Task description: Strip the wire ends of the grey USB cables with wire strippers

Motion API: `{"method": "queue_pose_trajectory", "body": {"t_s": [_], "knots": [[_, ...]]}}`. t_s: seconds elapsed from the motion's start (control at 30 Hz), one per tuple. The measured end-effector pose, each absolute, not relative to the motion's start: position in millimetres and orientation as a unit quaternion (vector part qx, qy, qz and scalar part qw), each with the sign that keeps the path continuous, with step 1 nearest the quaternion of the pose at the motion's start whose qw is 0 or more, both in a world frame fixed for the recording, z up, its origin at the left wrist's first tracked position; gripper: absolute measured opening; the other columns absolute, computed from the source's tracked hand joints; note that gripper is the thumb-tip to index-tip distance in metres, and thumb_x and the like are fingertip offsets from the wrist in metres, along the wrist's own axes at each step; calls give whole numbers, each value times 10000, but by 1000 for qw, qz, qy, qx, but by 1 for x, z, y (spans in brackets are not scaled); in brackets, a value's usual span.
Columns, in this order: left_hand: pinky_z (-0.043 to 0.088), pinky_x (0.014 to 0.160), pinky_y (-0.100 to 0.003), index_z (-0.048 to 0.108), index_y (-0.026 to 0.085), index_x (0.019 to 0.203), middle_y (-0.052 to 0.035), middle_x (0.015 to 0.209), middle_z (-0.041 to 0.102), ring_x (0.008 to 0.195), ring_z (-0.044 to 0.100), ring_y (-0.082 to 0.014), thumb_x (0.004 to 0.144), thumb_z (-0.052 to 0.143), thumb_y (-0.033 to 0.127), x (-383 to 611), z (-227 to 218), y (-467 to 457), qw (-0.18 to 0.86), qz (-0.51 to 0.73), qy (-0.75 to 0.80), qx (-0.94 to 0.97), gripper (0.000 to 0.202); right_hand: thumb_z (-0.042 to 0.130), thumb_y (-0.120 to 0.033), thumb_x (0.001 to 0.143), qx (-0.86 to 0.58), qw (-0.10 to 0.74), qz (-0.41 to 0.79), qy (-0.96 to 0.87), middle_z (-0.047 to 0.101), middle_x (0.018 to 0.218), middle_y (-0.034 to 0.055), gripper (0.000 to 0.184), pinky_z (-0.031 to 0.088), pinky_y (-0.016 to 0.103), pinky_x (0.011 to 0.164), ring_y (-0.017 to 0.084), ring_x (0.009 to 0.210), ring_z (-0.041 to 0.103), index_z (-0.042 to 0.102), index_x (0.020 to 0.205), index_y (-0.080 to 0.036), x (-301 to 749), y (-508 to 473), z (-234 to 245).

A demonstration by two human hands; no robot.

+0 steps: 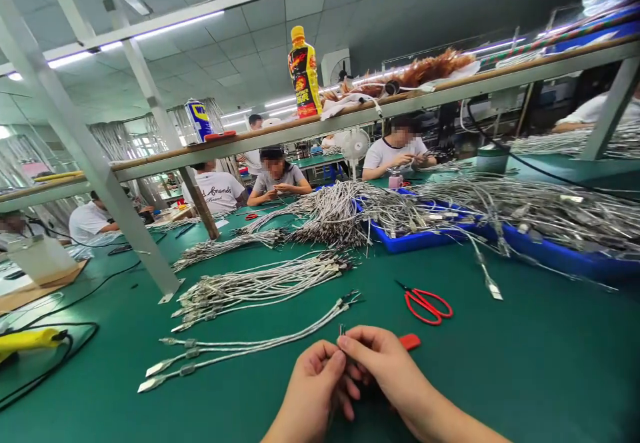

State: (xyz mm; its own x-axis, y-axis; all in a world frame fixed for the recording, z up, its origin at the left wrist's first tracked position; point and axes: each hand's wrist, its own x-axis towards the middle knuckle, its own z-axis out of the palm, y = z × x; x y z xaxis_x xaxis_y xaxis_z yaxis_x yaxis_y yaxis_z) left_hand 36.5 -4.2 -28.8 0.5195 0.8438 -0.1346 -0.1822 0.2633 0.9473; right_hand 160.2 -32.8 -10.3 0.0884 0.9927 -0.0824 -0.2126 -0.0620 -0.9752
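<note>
Left hand (317,373) and right hand (383,360) close together, both pinching thin wires (342,330), the tips poking up between them, over a green surface (520,363), three pale cables (265,346) lying to the left, red scissors (425,304) beyond

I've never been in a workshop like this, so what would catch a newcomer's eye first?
Probably the yellow bottle standing on the shelf above the green table. Then the big heap of pale cables further back, beside a blue tray. Nearest, the left hand and right hand meet, thin wire ends poking up at the right thumb, with red-handled scissors lying beyond to the right.
</note>
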Motion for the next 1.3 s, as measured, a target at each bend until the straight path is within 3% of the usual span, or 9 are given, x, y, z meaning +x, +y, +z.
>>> {"method": "queue_pose_trajectory", "body": {"t_s": [0.17,0.4,0.6,0.93,1.3], "knots": [[144,300,-149,548,136,747,20,552,584,320,276,-3,656,739,569,34,-21,-6,713,347,357,493,481,694,-534,705,-480,558,522,-431,490,444,-48,397,238,230,450,80,428,362,624,639,-149,161,-30,-16],[165,323,-132,528,146,748,50,504,558,328,288,-5,699,720,512,32,-13,-11,700,357,374,492,416,655,-458,784,-469,552,520,-453,513,503,-34,343,279,225,461,82,463,389,626,661,-140,162,-36,-12],[322,345,-152,545,141,724,-8,593,638,402,466,-53,687,730,510,32,-12,-12,675,383,383,501,414,648,-433,801,-457,548,540,-447,508,550,-31,321,342,226,491,94,507,437,635,674,-139,161,-39,-9],[202,335,-146,569,127,712,23,476,584,312,352,-15,648,756,533,31,-3,-12,661,366,408,512,451,690,-427,772,-475,557,528,-430,517,545,-28,295,322,227,472,87,489,417,676,705,-140,162,-37,-14],[180,362,-157,529,150,761,22,532,613,347,354,-18,697,712,502,30,-3,-15,675,368,401,497,402,689,-451,766,-469,559,548,-410,519,540,-20,321,340,234,492,97,513,422,639,670,-150,160,-38,-12]]}}
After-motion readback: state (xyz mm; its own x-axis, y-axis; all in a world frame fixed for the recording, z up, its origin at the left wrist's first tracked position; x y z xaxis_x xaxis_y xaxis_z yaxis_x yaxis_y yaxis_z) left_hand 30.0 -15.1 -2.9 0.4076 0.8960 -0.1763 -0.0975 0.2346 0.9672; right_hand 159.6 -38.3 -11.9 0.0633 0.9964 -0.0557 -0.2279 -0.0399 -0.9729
